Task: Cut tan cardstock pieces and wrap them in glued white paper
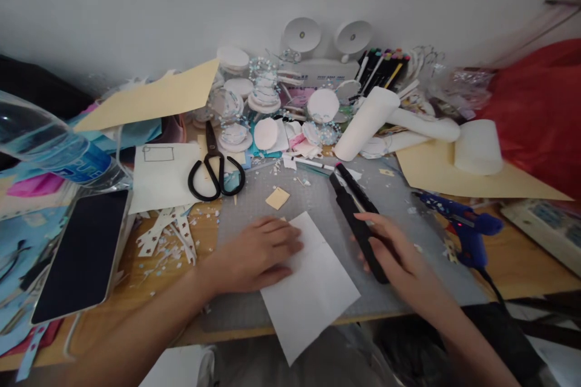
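My left hand [258, 254] lies palm down on the left edge of a white sheet of paper [313, 284], its fingers stretched out and slightly bent. The sheet lies at an angle on a grey cutting mat [254, 308], and its near corner overhangs the table edge. My right hand [394, 254] is closed around a long black tool [358, 227] shaped like a utility knife, right of the paper. Beside that tool's far end lies a black marker [356, 186] with a pink end. A small tan paper square [277, 198] rests beyond my left hand.
Black-handled scissors [216, 172], a marked white paper [166, 172] and a phone [84, 254] lie left, near a tilted water bottle [68, 151]. At right sit a blue glue gun [467, 227] and white rolls [367, 124]. White discs [323, 105] and pens crowd the back.
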### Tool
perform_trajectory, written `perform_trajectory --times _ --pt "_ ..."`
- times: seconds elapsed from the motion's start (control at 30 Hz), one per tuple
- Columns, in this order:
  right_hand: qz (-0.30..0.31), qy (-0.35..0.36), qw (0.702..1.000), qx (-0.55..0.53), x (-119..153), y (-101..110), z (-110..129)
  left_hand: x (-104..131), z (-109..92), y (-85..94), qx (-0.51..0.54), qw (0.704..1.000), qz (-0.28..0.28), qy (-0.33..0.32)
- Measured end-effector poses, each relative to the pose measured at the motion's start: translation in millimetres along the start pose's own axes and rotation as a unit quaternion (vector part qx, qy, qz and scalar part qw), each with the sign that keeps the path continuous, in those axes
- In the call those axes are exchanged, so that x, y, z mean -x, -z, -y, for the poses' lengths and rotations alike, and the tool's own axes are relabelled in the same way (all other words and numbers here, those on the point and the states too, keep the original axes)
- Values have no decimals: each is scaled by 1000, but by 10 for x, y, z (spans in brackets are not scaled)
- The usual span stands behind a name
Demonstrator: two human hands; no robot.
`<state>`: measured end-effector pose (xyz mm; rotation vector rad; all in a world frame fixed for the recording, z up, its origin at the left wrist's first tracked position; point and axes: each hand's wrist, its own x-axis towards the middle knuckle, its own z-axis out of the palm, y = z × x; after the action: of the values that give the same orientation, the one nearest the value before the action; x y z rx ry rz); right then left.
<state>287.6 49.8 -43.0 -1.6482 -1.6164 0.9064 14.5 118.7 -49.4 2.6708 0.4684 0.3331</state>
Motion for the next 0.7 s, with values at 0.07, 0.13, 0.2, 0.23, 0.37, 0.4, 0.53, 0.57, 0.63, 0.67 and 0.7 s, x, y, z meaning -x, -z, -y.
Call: perform_trajectory --times 0.07,0.13,0.2,0.23,0.37,0.4,0.53,0.57,0.63,0.67,0.7 --pt "18 -48 991 -125 60 95 17 17 48 9 -4 1000 -9 23" --pt "9 -79 974 -212 122 182 -9 31 81 33 -7 999 -16 49" --pt "-19 -74 961 -266 169 247 -55 37 101 57 -16 997 -28 70" --pt "-38 -56 957 -283 185 265 -71 39 110 66 -24 996 -36 81" --pt "-140 13 951 -276 220 221 -26 43 166 85 -35 990 -62 125" --pt "-163 18 954 -253 232 184 3 43 183 88 -29 989 -62 132" --pt "-205 40 969 -129 308 14 8 37 235 98 5 989 -53 140" --pt "-198 52 974 -99 329 -25 -29 34 242 97 14 989 -54 140" --pt "-173 82 980 -49 362 -95 -122 29 250 88 25 988 -59 141" --pt "-162 98 981 -39 373 -130 -162 28 252 83 24 988 -60 144" --pt "-146 109 982 -39 380 -165 -190 29 251 78 20 987 -59 147"
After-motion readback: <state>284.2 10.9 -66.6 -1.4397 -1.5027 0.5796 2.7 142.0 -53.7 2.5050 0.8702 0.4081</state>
